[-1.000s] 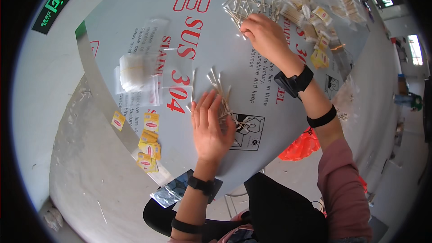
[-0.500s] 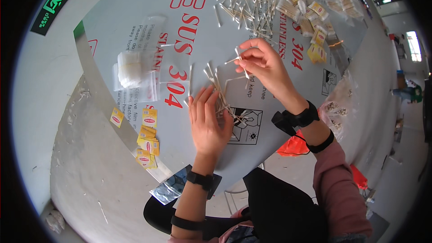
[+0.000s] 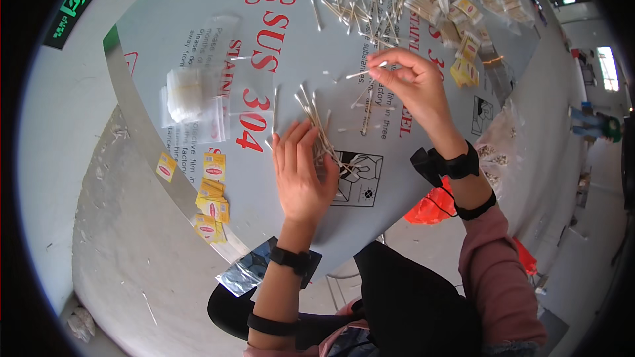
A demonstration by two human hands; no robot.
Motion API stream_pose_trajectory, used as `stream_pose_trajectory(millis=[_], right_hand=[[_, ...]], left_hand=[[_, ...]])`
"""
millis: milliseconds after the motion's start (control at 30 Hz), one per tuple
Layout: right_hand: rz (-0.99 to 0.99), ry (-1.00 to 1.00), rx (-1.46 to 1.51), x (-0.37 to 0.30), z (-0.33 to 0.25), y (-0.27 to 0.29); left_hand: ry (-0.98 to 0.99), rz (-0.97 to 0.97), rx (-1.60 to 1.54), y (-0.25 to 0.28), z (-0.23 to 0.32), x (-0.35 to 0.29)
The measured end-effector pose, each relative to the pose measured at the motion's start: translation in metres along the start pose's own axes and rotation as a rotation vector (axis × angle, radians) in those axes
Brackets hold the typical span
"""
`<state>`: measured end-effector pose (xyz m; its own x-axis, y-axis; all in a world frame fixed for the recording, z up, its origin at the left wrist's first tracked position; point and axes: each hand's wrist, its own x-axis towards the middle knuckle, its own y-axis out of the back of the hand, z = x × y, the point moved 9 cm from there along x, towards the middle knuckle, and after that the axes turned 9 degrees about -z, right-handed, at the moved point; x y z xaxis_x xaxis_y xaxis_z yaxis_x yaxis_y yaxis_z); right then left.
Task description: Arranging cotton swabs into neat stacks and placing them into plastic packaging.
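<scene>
My left hand rests on the grey table, its fingers and thumb curved around a loose bundle of cotton swabs. Their tips stick out ahead of the fingers, and more ends show past the thumb. A single swab lies just left of the bundle. To the right, my right hand is raised, with a cotton swab pinched between thumb and fingertips and pointing left. Below this pinch, a few faint, motion-smeared swabs show; whether they touch the table I cannot tell.
A large swab pile spreads at the far side, beside packed swab bundles with yellow labels. Clear plastic bags lie left. Yellow cards sit along the left edge, near a phone-like dark slab. A red bag hangs right.
My right hand has moved right, and the crossed swabs at its fingertips have given way to one swab pointing left. My left hand stays around the bundle. The whole view has shifted slightly.
</scene>
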<state>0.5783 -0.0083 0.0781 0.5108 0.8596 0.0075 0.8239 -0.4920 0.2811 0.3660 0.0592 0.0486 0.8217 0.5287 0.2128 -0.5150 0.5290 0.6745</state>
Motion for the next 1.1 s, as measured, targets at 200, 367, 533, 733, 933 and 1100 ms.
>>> stream_pose_trajectory(millis=[200,367,533,733,933,1100], right_hand=[[0.149,0.049,0.021,-0.029,-0.035,0.038],[0.282,-0.035,-0.054,-0.116,-0.049,0.092],[0.401,-0.314,-0.184,-0.23,-0.03,0.154],[0.35,-0.646,-0.153,-0.354,0.065,0.218],[0.146,-0.506,-0.706,-0.313,0.046,0.151],[-0.12,-0.058,-0.713,-0.174,-0.011,0.049]], left_hand=[[-0.026,0.004,0.004,-0.003,0.001,-0.002],[-0.061,0.016,0.021,-0.005,0.0,-0.003],[-0.132,0.034,0.071,-0.005,0.003,-0.003],[-0.131,0.063,0.067,-0.01,0.009,0.001],[-0.141,0.081,0.127,-0.001,0.007,-0.004],[-0.108,0.074,0.123,0.006,0.003,-0.006]])
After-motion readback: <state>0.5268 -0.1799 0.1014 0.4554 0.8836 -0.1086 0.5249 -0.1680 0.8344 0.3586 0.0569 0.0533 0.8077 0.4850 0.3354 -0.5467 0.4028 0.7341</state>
